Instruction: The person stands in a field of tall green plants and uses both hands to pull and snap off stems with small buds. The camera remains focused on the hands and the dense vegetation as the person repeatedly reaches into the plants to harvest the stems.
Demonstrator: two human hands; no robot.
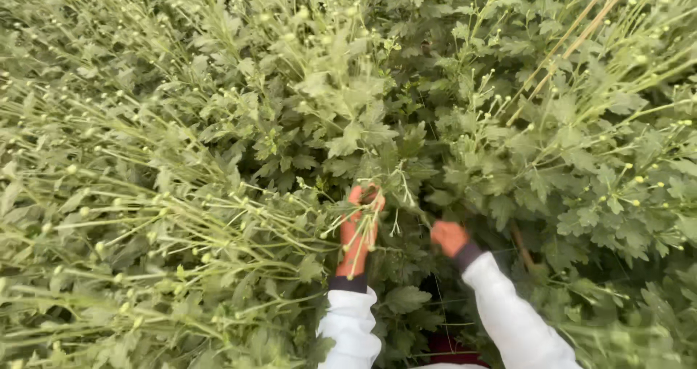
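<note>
A cultivated flower field outdoors is shown: dense green leafy plants (305,100) with small round pale buds (636,179) are supported by thin tan canes (573,38).

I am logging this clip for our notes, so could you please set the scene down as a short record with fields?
setting: dense bed of green leafy plants with small round pale buds
left hand: raised among the stems, fingers curled round a thin budded stem
right hand: closed like a fist, low among the leaves; what it holds is hidden
sleeves: white, with dark cuffs
other: thin tan stakes slanting at upper right
</note>
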